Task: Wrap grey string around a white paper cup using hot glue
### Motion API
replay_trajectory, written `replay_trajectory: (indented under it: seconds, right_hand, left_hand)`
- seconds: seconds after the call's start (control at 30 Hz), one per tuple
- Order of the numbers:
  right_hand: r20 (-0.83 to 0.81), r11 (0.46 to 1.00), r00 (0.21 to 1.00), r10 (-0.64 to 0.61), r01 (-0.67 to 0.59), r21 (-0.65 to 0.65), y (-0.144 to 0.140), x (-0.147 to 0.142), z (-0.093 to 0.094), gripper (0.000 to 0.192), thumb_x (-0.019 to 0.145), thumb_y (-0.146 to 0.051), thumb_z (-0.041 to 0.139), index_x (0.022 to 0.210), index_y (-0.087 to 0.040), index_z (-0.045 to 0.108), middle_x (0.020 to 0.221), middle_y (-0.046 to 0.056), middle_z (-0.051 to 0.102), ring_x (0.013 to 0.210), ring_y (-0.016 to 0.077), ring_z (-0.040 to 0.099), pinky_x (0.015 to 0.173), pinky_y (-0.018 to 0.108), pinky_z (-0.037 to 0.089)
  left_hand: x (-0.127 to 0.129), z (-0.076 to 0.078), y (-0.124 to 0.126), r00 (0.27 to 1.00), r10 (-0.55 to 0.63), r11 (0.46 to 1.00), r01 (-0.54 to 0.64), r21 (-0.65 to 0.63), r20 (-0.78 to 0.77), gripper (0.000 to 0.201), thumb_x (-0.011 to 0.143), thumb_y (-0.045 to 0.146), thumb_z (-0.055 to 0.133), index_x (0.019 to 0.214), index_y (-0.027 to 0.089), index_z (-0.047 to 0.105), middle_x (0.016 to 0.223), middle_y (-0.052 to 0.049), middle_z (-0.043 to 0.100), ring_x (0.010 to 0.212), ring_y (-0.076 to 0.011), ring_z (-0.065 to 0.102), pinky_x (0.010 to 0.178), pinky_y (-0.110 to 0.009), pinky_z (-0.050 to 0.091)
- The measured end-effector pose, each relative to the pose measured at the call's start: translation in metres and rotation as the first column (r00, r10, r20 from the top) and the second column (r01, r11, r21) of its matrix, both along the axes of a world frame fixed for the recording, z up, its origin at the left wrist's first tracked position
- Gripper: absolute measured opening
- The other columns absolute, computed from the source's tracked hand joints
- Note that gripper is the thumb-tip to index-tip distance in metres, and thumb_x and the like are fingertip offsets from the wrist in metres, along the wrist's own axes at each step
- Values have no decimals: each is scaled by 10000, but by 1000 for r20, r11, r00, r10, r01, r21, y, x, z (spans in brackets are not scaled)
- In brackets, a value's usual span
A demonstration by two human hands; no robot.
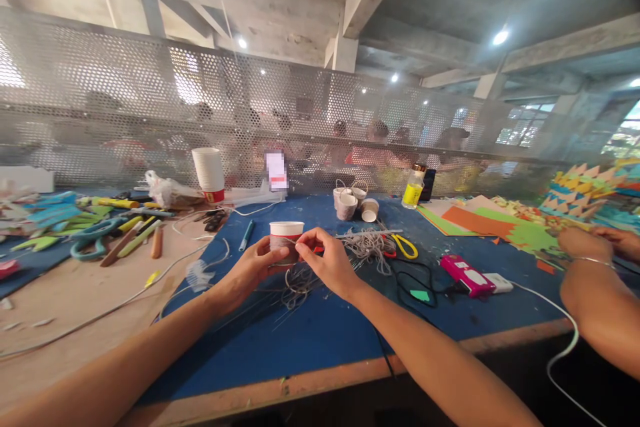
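Just left of the frame's centre, the left hand (pixel 251 269) is cupping a small paper cup (pixel 285 238) from the left side, fingers curled around its wall and thumb lying near the rim. The cup is standing upright, held just above the blue table mat (pixel 320 333), with grey string wound around its lower half. The right hand (pixel 326 260) is coming in from the right, its thumb and forefinger pressed together in a pinch at the cup's right edge, where a strand of the string is running; whether the strand is actually between the fingertips is too small to tell.

Just below and to the right of the hands, a loose tangle of grey string (pixel 367 247) is lying on the mat. Yellow-handled scissors (pixel 404 247) are lying beside it, and a pink tool (pixel 466 275) is resting further right with a white cable trailing from it. Behind the hands, three more small cups wrapped in string (pixel 353 203) are sitting together, near a yellow glue bottle (pixel 413 189). A stack of white cups (pixel 209 173) is standing at the upper left of the mat. At the right edge of the frame, another person's hand (pixel 583 243), wearing a thin bracelet, is touching coloured paper sheets (pixel 495 221).
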State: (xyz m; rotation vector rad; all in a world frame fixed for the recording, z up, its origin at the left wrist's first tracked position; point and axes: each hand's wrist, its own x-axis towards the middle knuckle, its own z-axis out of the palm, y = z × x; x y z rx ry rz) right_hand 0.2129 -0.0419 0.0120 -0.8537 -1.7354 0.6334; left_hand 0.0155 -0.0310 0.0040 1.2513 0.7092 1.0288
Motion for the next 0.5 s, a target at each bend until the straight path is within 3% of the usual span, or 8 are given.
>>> replay_trajectory:
  seconds: [0.13,0.3,0.4,0.5]
  right_hand:
    - [127,986,992,-17,-5,168,-3,-1,-1,88,956,-302,640,935,-219,662,888,5,714,832,146,675,847,287,526]
    - [246,943,967,-61,-25,333,-6,1,0,181,1006,-345,585,908,-221,675,972,44,683,962,168,656,908,294,511]
    - [233,930,946,-225,137,342,1,8,2,242,1038,-360,524,924,-208,675,979,60,685,932,169,662,845,276,504]
    - [342,890,828,-445,364,276,12,20,3,262,1044,-377,516,905,-214,668,892,43,712,797,174,667,753,282,472]
  left_hand:
    - [0,0,0,1000,7,1000,-7,1,14,448,878,374,757,1292,221,683,1427,-125,659,1296,-337,627,1065,-464,520]
    - [0,0,0,998,34,999,-34,-11,49,436,867,367,767,1267,217,681,1391,-125,681,1221,-327,677,1009,-461,563]
    - [0,3,-3,996,34,999,-31,-33,79,443,848,359,787,1250,207,678,1358,-128,699,1147,-315,718,1025,-467,561]
    - [0,7,-4,995,32,998,-26,-65,92,451,835,341,801,1245,209,667,1293,-119,730,1070,-288,750,1019,-441,567]
